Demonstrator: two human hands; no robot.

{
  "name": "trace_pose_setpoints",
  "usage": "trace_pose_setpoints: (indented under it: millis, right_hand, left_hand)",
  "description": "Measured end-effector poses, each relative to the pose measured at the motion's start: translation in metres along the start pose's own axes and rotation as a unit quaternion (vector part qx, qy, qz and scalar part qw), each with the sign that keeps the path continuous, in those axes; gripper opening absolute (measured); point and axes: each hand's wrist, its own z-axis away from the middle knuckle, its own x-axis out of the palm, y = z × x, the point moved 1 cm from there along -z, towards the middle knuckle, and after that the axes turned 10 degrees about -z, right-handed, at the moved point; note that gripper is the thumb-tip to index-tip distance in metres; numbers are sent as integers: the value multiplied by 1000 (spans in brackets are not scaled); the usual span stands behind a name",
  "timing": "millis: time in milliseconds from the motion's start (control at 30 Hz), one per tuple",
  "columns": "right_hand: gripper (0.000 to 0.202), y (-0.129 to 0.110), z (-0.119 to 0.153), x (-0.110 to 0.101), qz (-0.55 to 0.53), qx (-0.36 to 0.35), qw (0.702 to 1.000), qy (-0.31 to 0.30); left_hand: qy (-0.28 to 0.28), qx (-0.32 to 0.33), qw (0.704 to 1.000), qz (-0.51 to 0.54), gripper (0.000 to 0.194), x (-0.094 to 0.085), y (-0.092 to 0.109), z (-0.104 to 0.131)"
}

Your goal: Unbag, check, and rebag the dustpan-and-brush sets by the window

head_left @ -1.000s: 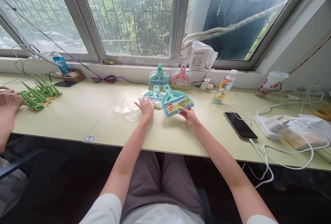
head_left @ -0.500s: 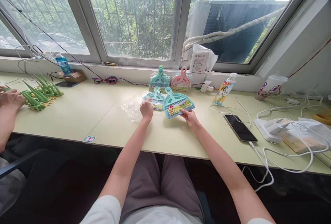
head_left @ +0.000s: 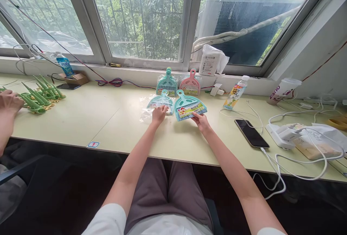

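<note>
Indoors, beside windows (head_left: 141,18), right grip (head_left: 201,122) pinches a turquoise dustpan (head_left: 190,107) over pale table (head_left: 179,139); left grip (head_left: 158,115) unclear.

You face a long, pale yellow-green worktable (head_left: 130,139), crossed by a thin seam (head_left: 104,126) to your left. Its rear edge meets a white sill (head_left: 151,68). Above the sill, gray window frames (head_left: 189,18) hold wide panes. Through the glass you see vertical bars (head_left: 119,0), green foliage (head_left: 159,14) and, at right, a boxy outdoor unit (head_left: 244,18). A white wall (head_left: 303,52) bounds your right side. Daylight enters through the windows; the area beneath the worktable is dark.
</note>
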Motion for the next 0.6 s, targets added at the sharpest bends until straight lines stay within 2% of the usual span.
trace_pose_setpoints:
  millis: [133,200,267,333,433,600]
  right_hand:
    - [24,1,2,1,8,4,1000,-6]
    - [24,2,2,1,12,5,1000,-8]
    - [24,2,2,2,13,6,1000,-10]
    - [25,2,2,2,14,7,1000,-13]
    - [24,2,2,2,20,12,1000,-16]
    - [22,1,3,3,33,21,999,-15]
  left_hand:
    - [65,-35,997,-33,32,-1,-4,1]
    - [93,-63,990,-80,50,-1,-9,1]
    - [77,-110,985,-113,65,2,-15,0]
    - [36,-139,983,-118,68,5,-21,-1]
    - [4,-130,984,-118,63,7,-24,-3]
    - [52,-77,993,-75,65,3,-17,-1]
